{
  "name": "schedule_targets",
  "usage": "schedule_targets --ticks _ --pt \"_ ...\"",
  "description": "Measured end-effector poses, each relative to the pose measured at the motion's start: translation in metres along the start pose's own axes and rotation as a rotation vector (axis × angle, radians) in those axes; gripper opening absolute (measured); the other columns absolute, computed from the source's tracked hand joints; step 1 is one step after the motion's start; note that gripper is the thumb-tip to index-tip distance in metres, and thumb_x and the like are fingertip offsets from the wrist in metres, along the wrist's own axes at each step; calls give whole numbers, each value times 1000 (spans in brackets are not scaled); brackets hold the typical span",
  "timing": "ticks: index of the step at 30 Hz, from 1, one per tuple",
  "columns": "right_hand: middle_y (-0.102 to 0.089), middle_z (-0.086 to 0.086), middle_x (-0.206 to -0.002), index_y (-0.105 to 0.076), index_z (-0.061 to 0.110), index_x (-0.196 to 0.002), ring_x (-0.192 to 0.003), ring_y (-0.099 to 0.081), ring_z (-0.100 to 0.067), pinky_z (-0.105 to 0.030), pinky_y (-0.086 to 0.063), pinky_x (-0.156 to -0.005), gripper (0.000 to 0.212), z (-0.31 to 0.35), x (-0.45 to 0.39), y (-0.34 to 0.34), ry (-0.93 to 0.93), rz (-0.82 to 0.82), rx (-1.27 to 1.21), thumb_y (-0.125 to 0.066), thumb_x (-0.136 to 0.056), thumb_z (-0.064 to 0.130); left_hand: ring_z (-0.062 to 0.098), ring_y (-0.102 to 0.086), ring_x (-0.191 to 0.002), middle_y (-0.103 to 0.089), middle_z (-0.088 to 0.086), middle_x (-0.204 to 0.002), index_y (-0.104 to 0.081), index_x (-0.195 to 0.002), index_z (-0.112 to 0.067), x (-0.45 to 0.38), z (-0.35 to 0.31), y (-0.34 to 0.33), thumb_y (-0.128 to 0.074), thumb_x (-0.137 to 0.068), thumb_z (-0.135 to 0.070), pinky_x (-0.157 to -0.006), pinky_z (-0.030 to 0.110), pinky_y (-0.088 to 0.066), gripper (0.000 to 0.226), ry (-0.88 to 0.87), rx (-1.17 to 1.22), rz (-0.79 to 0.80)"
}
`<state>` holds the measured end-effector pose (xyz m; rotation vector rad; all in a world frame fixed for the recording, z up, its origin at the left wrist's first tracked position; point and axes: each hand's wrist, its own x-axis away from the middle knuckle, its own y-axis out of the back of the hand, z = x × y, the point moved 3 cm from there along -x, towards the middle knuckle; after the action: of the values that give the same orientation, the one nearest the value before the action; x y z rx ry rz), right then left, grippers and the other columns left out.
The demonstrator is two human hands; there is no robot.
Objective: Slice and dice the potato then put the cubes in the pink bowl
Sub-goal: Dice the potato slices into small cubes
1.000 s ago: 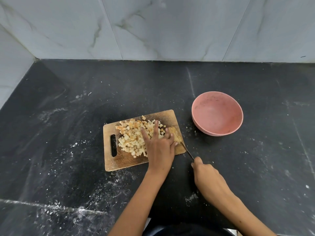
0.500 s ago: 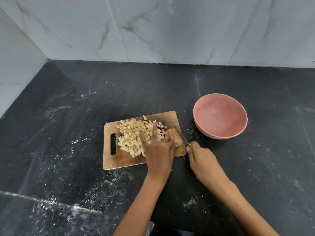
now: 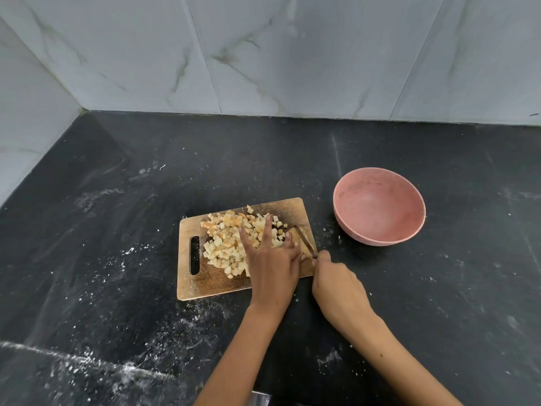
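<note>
A wooden cutting board [image 3: 205,285] lies on the black counter with a heap of pale potato cubes [image 3: 227,244] on it. My left hand [image 3: 272,265] lies flat over the right part of the heap, fingers straight and spread, pressing on an uncut potato strip [image 3: 304,250] at the board's right edge. My right hand [image 3: 336,285] grips a knife [image 3: 304,240] whose thin blade lies across that strip; the handle is hidden in my fist. The pink bowl [image 3: 379,206] stands empty to the right of the board.
The black stone counter [image 3: 117,288] is dusted with white specks and smears, and a few potato crumbs lie between board and bowl. Marble-tiled walls [image 3: 263,54] close off the back and left side.
My right hand has slid forward toward the board's right edge, pushing the knife blade along through the potato strip. My left hand stays flat on the cubes. The camera view shifted slightly.
</note>
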<state>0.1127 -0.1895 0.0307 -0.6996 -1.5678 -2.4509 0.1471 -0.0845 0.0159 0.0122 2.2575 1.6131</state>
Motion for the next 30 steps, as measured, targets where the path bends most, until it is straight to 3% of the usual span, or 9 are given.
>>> schedule_targets --ticks 6,11,16,21,24,27,30 --pt "-59 -16 -119 -39 5 -124 -108 -59 -33 -35 -43 -75 26 15 -13 -2 -40 37 46 -33 -100 11 35 -52 -126 -75 -2 -96 -78 -82 -28 -1 1 -1 -82 -74 -22 -111 56 1 10 21 3 -5" --pt "-58 -15 -116 -36 10 -119 -105 -59 -33 -37 -43 -75 22 -4 3 -4 -54 117 85 -33 -98 6 34 -52 -126 -75 -4 -92 -78 -81 -28 -1 1 -4 -83 -73 -25 -112 55 3 10 52 -1 5" --pt "-60 -11 -109 -31 15 -109 -101 -60 -29 -34 -40 -71 7 -19 27 -14 -59 155 68 -27 -104 18 33 -52 -127 -75 -5 -91 -78 -80 -28 0 2 -7 -81 -74 -27 -113 54 6 7 36 -3 10" --pt "-52 -4 -86 -29 17 -97 -93 -61 -29 -35 -39 -69 16 -26 40 -16 -77 110 -12 -21 -105 28 32 -53 -125 -75 -4 -92 -77 -77 -26 1 3 -7 -80 -76 -24 -114 50 11 4 4 1 -11" --pt "-61 -10 -100 -36 14 -104 -95 -62 -30 -36 -41 -69 16 -16 24 -16 -86 69 -17 -25 -105 26 33 -55 -123 -75 -3 -93 -77 -77 -25 0 3 -6 -81 -74 -23 -113 52 8 6 -15 -13 -7" --pt "-60 -15 -112 -37 11 -117 -103 -61 -33 -37 -42 -72 17 -5 9 -13 -105 77 25 -32 -101 12 34 -54 -124 -75 -2 -94 -78 -79 -25 -1 3 -5 -82 -73 -23 -112 54 4 7 -22 -21 16" --pt "-61 -13 -112 -32 14 -107 -101 -61 -30 -36 -42 -71 6 -12 24 -15 -124 131 63 -32 -101 11 35 -54 -124 -75 -2 -95 -77 -79 -25 -1 2 -4 -82 -73 -24 -111 55 3 8 -21 -30 37"
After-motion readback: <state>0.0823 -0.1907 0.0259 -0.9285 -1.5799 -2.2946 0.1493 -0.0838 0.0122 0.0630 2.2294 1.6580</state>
